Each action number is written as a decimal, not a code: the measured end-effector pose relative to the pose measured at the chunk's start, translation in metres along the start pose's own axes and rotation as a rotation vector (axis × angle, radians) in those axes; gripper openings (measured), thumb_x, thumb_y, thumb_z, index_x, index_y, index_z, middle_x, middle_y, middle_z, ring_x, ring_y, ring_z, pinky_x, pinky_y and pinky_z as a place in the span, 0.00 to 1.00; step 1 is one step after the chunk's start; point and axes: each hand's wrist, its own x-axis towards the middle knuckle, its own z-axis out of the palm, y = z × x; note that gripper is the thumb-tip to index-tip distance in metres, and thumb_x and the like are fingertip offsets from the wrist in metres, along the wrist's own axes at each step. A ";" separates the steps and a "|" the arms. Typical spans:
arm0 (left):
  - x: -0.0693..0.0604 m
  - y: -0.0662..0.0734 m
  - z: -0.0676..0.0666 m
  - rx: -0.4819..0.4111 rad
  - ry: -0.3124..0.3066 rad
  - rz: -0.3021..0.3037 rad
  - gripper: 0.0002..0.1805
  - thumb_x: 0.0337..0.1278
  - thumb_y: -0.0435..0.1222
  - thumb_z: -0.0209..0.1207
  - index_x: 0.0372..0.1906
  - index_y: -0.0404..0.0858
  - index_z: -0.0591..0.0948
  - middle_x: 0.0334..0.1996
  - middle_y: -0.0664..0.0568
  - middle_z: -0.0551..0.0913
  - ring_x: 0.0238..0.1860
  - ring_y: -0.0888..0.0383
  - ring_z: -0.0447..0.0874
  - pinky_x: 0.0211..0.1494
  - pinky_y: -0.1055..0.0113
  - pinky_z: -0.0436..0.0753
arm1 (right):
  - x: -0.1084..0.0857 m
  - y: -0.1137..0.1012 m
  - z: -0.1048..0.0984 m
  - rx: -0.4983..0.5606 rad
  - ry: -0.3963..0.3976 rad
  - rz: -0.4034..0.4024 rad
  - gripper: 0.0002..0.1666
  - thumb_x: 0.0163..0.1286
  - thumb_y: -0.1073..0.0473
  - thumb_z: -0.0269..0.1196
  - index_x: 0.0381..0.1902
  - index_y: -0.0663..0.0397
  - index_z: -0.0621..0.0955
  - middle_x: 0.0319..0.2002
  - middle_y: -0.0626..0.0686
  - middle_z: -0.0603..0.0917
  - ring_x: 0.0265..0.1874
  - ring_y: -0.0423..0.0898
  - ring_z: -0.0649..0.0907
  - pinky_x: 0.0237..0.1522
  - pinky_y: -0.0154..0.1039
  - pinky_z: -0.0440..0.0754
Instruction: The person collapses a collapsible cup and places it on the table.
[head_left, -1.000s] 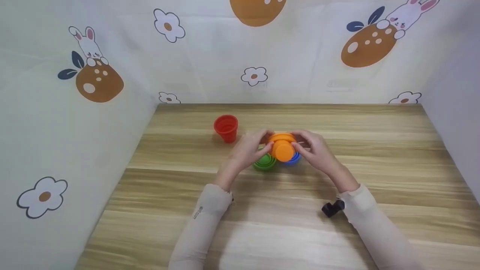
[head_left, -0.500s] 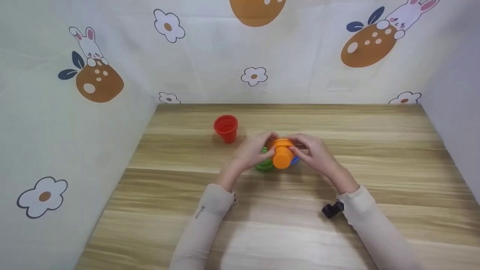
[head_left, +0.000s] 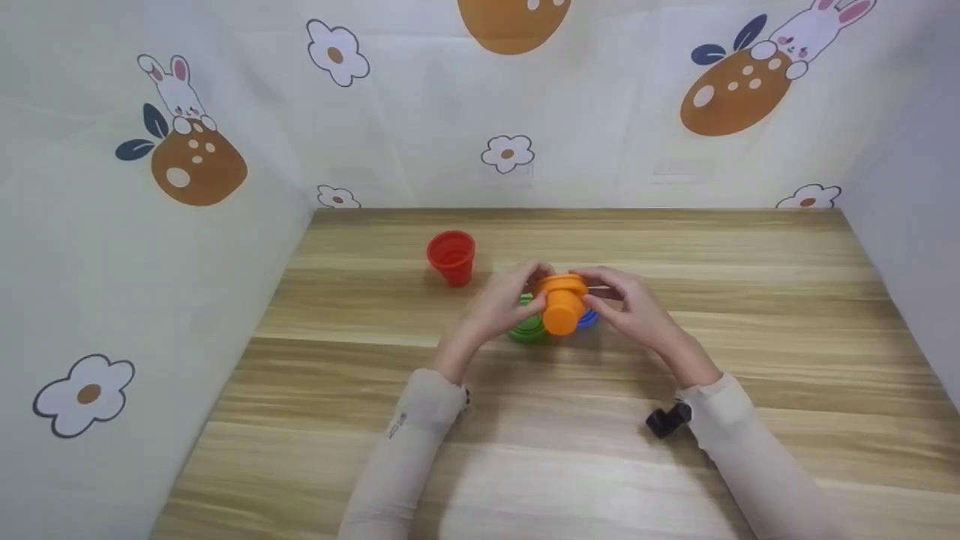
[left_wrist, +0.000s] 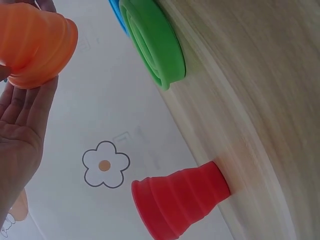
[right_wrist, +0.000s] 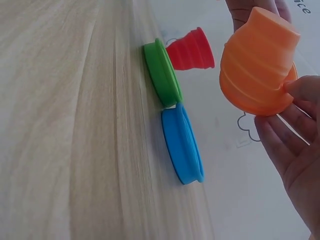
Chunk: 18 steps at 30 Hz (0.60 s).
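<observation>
An orange collapsible cup (head_left: 561,309) is held in the air between both hands, its base tilted toward the head camera. My left hand (head_left: 505,300) grips its left side near the rim, and my right hand (head_left: 628,301) pinches the right side. In the right wrist view the cup (right_wrist: 257,65) is drawn out, with its ringed wall bent unevenly. Below it on the table lie a green collapsible cup (right_wrist: 162,72) and a blue collapsible cup (right_wrist: 181,144), both folded flat, side by side. The hands and orange cup partly cover these two in the head view.
A red collapsible cup (head_left: 451,259), fully extended, stands upright on the wooden table (head_left: 360,300), behind and left of the hands. A black object (head_left: 666,420) shows at the right sleeve's cuff. Patterned white walls (head_left: 585,112) bound the back and sides.
The orange cup has lengthened and its base has come down toward the viewer. Both hands have shifted only slightly around it. The red cup has stayed in place.
</observation>
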 end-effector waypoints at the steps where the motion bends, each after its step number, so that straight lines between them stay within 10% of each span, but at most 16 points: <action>1: 0.000 0.000 0.000 -0.003 0.005 0.001 0.17 0.67 0.33 0.57 0.58 0.37 0.74 0.56 0.46 0.82 0.59 0.54 0.82 0.64 0.65 0.81 | 0.000 0.000 0.000 0.011 -0.001 0.010 0.22 0.70 0.65 0.62 0.62 0.61 0.78 0.58 0.60 0.83 0.56 0.45 0.83 0.58 0.38 0.83; 18: 0.002 -0.002 0.003 -0.061 0.064 0.026 0.17 0.66 0.30 0.57 0.57 0.33 0.75 0.55 0.42 0.82 0.57 0.50 0.82 0.62 0.64 0.83 | 0.000 0.002 -0.003 0.079 0.029 0.105 0.23 0.68 0.65 0.64 0.62 0.62 0.79 0.56 0.62 0.83 0.51 0.32 0.83 0.56 0.34 0.84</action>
